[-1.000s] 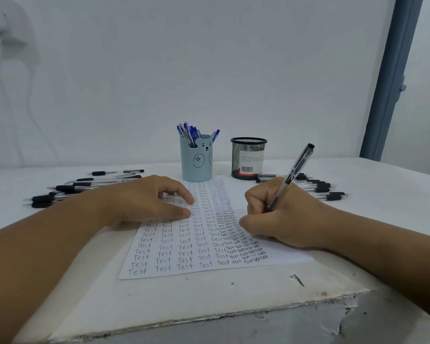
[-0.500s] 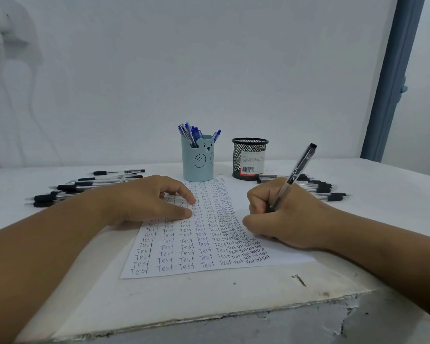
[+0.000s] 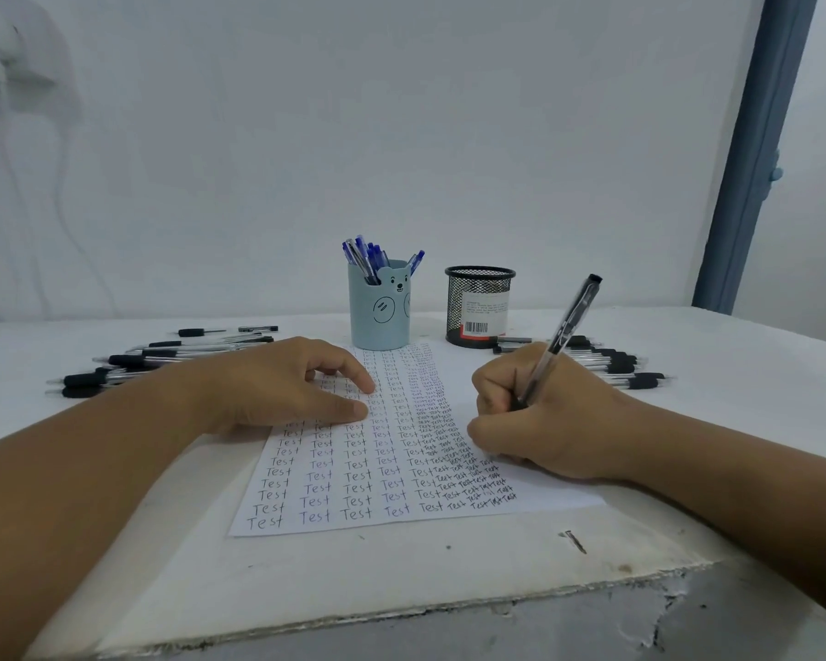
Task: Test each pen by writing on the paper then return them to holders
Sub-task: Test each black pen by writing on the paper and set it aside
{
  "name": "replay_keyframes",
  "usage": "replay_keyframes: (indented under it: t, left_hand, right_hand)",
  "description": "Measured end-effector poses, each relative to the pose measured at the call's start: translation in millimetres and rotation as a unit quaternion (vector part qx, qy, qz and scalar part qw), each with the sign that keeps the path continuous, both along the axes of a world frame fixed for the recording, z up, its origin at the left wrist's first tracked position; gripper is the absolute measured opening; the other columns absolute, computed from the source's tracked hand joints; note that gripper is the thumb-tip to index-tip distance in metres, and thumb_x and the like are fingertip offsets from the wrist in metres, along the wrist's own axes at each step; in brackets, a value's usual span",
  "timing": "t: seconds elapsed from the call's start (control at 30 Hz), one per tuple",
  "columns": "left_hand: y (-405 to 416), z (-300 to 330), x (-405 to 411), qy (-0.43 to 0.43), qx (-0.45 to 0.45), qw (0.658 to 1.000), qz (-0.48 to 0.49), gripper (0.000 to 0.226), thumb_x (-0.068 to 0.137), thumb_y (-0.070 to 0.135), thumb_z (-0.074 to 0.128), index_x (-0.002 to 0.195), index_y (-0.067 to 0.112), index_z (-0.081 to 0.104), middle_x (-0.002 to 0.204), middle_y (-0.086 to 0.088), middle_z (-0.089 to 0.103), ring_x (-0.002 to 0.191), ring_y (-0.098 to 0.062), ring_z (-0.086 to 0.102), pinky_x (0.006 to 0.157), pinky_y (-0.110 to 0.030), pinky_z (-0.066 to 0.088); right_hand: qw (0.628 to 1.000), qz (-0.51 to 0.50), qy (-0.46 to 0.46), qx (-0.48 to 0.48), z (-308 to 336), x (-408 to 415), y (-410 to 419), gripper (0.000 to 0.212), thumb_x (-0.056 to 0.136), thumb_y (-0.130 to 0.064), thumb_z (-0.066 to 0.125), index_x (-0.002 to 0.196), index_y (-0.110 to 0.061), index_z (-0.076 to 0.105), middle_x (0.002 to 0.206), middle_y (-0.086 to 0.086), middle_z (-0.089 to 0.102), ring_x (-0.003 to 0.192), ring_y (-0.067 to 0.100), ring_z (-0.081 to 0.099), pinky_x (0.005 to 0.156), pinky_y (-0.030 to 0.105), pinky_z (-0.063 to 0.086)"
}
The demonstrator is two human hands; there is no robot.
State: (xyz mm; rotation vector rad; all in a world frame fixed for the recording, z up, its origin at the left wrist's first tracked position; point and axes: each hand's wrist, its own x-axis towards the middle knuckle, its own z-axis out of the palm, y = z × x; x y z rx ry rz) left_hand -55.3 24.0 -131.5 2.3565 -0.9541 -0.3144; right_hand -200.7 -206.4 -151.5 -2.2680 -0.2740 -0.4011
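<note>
hands: right hand [image 3: 551,415] pinching black pen [image 3: 561,333], left hand [image 3: 277,386] spread flat on paper [image 3: 382,465] | place: paper on near bench [image 3: 354,579]; tip hidden | advice: keep paper pinned; write small in right margin

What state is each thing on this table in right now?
Paper: flat, nearly filled with "Test".
Left hand: pressing the paper.
Right hand: gripping the black pen, tilted.
Blue bear holder: upright, holding blue pens.
Mesh holder: upright, contents unclear.
Loose pens: lying flat, both sides.
</note>
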Motion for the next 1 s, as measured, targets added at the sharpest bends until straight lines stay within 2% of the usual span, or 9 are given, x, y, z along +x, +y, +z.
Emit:
replay_keyframes:
  t: [0.17, 0.33, 0.4, 0.5, 0.57, 0.67, 0.77, 0.87, 1.0]
  left_hand:
    - [0, 0, 0, 0.002, 0.002, 1.0, 0.006, 0.025, 0.079, 0.047, 0.079, 0.101, 0.055, 0.07, 0.134, 0.019, 0.051, 0.126, -0.004, 0.046, 0.113, -0.032, 0.033]
    - [-1, 0, 0, 0.004, -0.001, 1.0, 0.003, 0.026, 0.079, 0.046, 0.079, 0.103, 0.05, 0.071, 0.128, 0.023, 0.053, 0.119, 0.001, 0.048, 0.107, -0.029, 0.036]
    - [-1, 0, -1, 0.011, -0.005, 1.0, 0.002, 0.025, 0.08, 0.044, 0.079, 0.103, 0.047, 0.072, 0.126, 0.024, 0.053, 0.116, 0.004, 0.048, 0.1, -0.024, 0.038]
    - [-1, 0, -1, 0.011, -0.006, 1.0, 0.001, 0.024, 0.08, 0.043, 0.079, 0.102, 0.049, 0.072, 0.127, 0.023, 0.052, 0.119, 0.003, 0.048, 0.104, -0.026, 0.036]
    - [-1, 0, 0, 0.009, -0.006, 1.0, 0.001, 0.023, 0.08, 0.044, 0.079, 0.101, 0.05, 0.071, 0.129, 0.021, 0.053, 0.116, 0.005, 0.048, 0.103, -0.026, 0.036]
    - [-1, -1, 0, 0.008, -0.004, 1.0, 0.003, 0.024, 0.079, 0.045, 0.08, 0.1, 0.052, 0.071, 0.131, 0.02, 0.052, 0.117, 0.004, 0.047, 0.105, -0.027, 0.035]
    - [-1, -1, 1, 0.011, -0.004, 1.0, 0.001, 0.025, 0.079, 0.046, 0.08, 0.1, 0.054, 0.07, 0.132, 0.021, 0.051, 0.119, 0.002, 0.047, 0.106, -0.028, 0.035]
    - [-1, 0, 1, 0.009, -0.001, 1.0, 0.004, 0.026, 0.078, 0.048, 0.079, 0.1, 0.055, 0.07, 0.135, 0.021, 0.05, 0.125, -0.005, 0.046, 0.11, -0.031, 0.033]
    - [-2, 0, 1, 0.007, -0.002, 1.0, 0.004, 0.024, 0.078, 0.047, 0.079, 0.099, 0.056, 0.069, 0.134, 0.023, 0.05, 0.129, -0.007, 0.044, 0.113, -0.033, 0.032]
  right_hand:
    - [0.999, -0.005, -0.022, 0.036, -1, 0, -1, 0.044, 0.077, -0.018, 0.079, 0.051, -0.016, 0.043, 0.049, 0.008, 0.049, 0.048, 0.018, 0.045, 0.054, 0.029, 0.037]
    - [0.976, -0.037, -0.07, 0.203, 2, 3, -1, 0.069, 0.085, -0.068, 0.061, 0.056, -0.006, 0.054, 0.06, 0.012, 0.052, 0.056, 0.024, 0.044, 0.053, 0.031, 0.037]
    - [0.975, -0.047, -0.108, 0.19, 2, 7, -1, 0.059, 0.083, -0.07, 0.057, 0.056, -0.017, 0.053, 0.061, 0.009, 0.048, 0.06, 0.024, 0.045, 0.059, 0.036, 0.037]
    - [0.96, -0.048, -0.166, 0.22, 5, 5, -3, 0.041, 0.081, -0.059, 0.066, 0.084, -0.024, 0.045, 0.049, -0.006, 0.049, 0.043, 0.016, 0.043, 0.05, 0.028, 0.037]
    - [0.96, -0.056, -0.179, 0.207, 9, 1, -5, 0.04, 0.076, -0.046, 0.066, 0.098, -0.023, 0.041, 0.044, -0.003, 0.05, 0.034, 0.012, 0.04, 0.041, 0.02, 0.034]
    - [0.965, -0.085, -0.2, 0.145, 9, 0, -6, 0.025, 0.086, -0.038, 0.066, 0.103, -0.024, 0.055, 0.053, 0.004, 0.062, 0.037, 0.014, 0.046, 0.041, 0.019, 0.038]
    - [0.967, -0.119, -0.224, 0.021, 5, 2, -7, 0.005, 0.094, -0.026, 0.069, 0.096, -0.027, 0.064, 0.069, -0.009, 0.069, 0.054, 0.006, 0.058, 0.055, 0.014, 0.044]
    - [0.967, -0.143, -0.198, -0.074, 5, 3, -7, 0.011, 0.092, -0.017, 0.072, 0.089, -0.027, 0.068, 0.075, -0.029, 0.063, 0.072, -0.004, 0.058, 0.067, 0.006, 0.04]
    - [0.966, -0.158, -0.176, -0.1, 1, 4, -9, 0.01, 0.089, -0.02, 0.075, 0.085, -0.027, 0.069, 0.068, -0.034, 0.058, 0.062, 0.002, 0.051, 0.062, 0.008, 0.039]
